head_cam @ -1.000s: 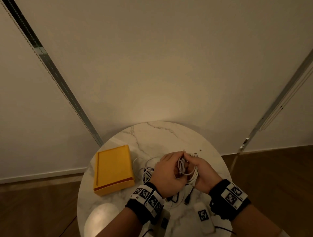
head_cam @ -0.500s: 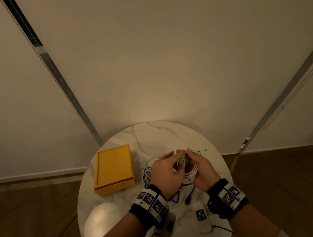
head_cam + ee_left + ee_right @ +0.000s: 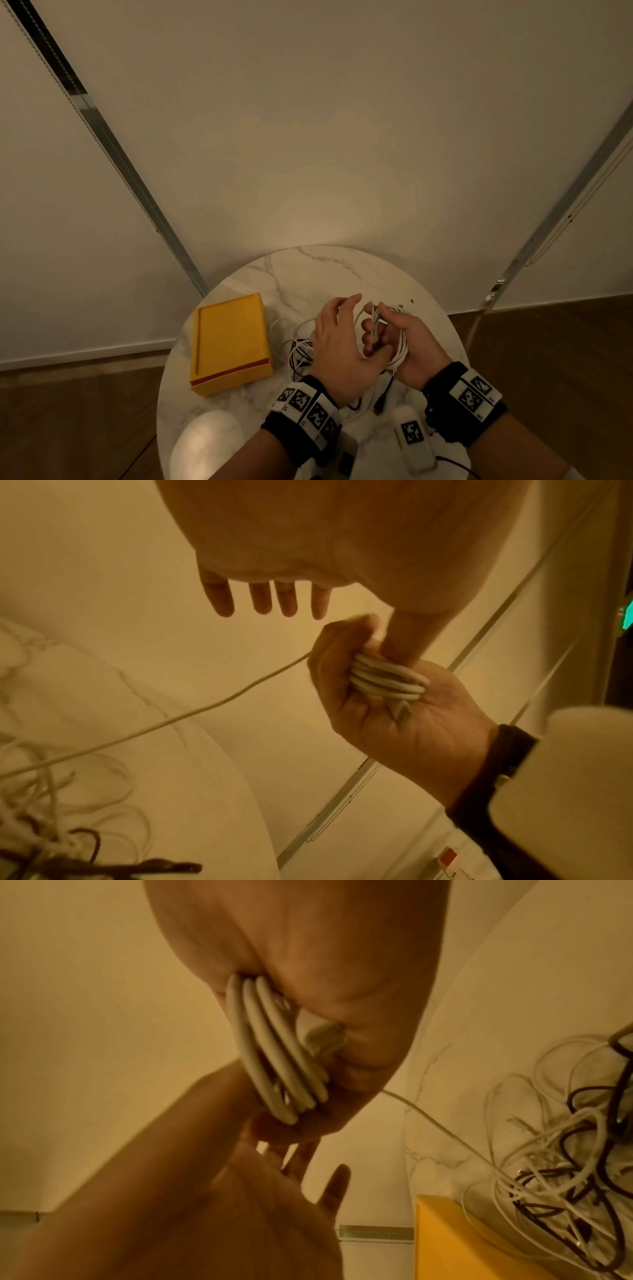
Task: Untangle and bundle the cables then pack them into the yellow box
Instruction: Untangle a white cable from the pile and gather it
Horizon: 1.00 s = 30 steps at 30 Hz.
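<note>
My right hand [image 3: 407,337] grips a coiled white cable [image 3: 399,346] above the round marble table [image 3: 329,270]; in the left wrist view the coil [image 3: 383,683] lies across its palm under curled fingers. My left hand [image 3: 344,322] is beside it with fingers straight and spread [image 3: 267,599], and only its thumb [image 3: 407,639] touches the coil. One loose white strand [image 3: 171,718] runs from the coil down to a tangle of white and dark cables [image 3: 301,353]. The yellow box [image 3: 229,342] lies shut on the table's left side, next to the tangle [image 3: 565,1137].
A white tagged device [image 3: 412,435] and a black cable plug [image 3: 380,406] lie near the table's front edge, below my hands. A pale wall stands right behind the table, and wooden floor [image 3: 548,342] surrounds it.
My left hand has let go of the coil and spread its fingers, keeping only the thumb against it. The right hand still holds the coil in about the same place.
</note>
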Motion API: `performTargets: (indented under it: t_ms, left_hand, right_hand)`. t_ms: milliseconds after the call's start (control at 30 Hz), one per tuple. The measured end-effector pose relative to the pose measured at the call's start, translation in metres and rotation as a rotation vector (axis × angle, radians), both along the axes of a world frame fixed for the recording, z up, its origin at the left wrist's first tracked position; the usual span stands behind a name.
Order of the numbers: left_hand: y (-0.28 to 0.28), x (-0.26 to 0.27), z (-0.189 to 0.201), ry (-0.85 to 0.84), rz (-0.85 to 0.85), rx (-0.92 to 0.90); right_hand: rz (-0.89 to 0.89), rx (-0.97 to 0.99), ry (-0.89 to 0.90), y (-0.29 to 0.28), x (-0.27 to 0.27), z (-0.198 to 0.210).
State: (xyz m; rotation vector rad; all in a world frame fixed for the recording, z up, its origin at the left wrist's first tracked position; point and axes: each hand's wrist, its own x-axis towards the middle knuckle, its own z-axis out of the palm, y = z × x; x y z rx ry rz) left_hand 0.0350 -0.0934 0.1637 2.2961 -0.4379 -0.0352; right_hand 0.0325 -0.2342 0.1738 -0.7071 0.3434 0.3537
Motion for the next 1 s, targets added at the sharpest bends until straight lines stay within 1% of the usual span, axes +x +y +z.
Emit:
performTargets:
  t_ms: [33,100,133,167,300,367,400,467,567,633,733,800,900,933,1000]
  left_hand:
    - [0.002,0.002,-0.004,0.042,-0.022,-0.083]
    - [0.007,0.007,-0.01,0.194,-0.021,-0.361]
    - [0.01,0.012,-0.015,0.256,-0.013,-0.454]
    - [0.013,0.017,-0.018,0.294,-0.021,-0.507]
    - [0.022,0.038,-0.038,0.284,-0.154,-0.302]
    - [0.024,0.041,-0.04,0.288,-0.144,-0.269]
    - [0.026,0.04,-0.037,0.3,-0.1,-0.264]
    - [0.028,0.038,-0.033,0.302,-0.018,-0.289]
    - [0.023,0.035,-0.026,0.299,0.088,-0.393]
    - [0.015,0.03,-0.021,0.299,0.122,-0.464]
    - [0.001,0.019,-0.015,0.273,0.09,-0.521]
    - [-0.008,0.01,-0.008,0.215,0.05,-0.53]
    - [-0.016,0.003,0.0,0.144,0.016,-0.528]
    - [-0.016,0.003,0.0,0.126,-0.001,-0.502]
    - [-0.015,0.003,-0.002,0.073,-0.043,-0.392]
  right_hand:
    - [0.031,-0.006,-0.002,-0.002,0.0,0.001]
    - [0.08,-0.009,0.006,-0.006,-0.001,0.002]
    - [0.111,0.0,0.007,-0.007,-0.002,0.003]
    - [0.153,0.015,0.0,-0.008,-0.003,0.003]
    - [0.33,0.06,-0.09,-0.011,-0.006,-0.004]
    - [0.353,0.066,-0.114,-0.011,-0.007,-0.005]
    - [0.331,0.052,-0.105,-0.011,-0.007,-0.005]
    - [0.202,-0.055,-0.05,-0.01,-0.004,-0.006]
    - [-0.02,-0.398,-0.061,-0.007,0.001,-0.013]
    - [-0.126,-0.583,-0.091,-0.002,0.001,-0.017]
    - [-0.209,-0.719,-0.107,0.004,0.002,-0.019]
    - [-0.242,-0.694,-0.11,0.007,0.002,-0.018]
    - [-0.26,-0.584,-0.099,0.011,0.001,-0.015]
    - [-0.271,-0.537,-0.099,0.012,0.0,-0.011]
    - [-0.284,-0.461,-0.092,0.011,0.0,-0.009]
